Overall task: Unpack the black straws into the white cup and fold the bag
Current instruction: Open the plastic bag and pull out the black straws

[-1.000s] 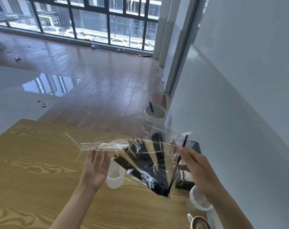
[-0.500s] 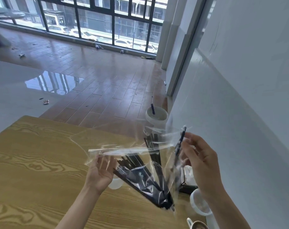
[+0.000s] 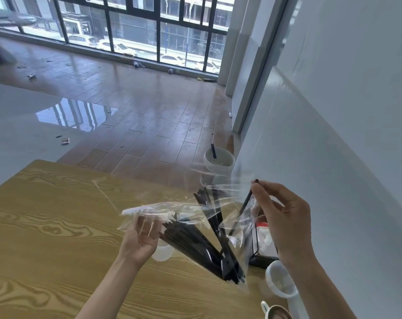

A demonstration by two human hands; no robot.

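A clear plastic bag hangs above the wooden table, with several black straws fanned out inside and their lower ends bunched in the bottom corner. My left hand grips the bag's left edge from below, palm up. My right hand pinches the upper end of one black straw at the bag's right side, and that straw stands apart from the bundle. The white cup sits on the table under my right wrist, with its opening facing up.
A translucent cup stands behind my left hand. A black wire holder with red and white packets is against the white wall. A mug is at the bottom edge. A white bucket stands on the floor beyond the table.
Both hands have lifted the bag a little. My right hand has slid up and now pinches the single straw near its top. The straw bundle hangs steeper in the bag.
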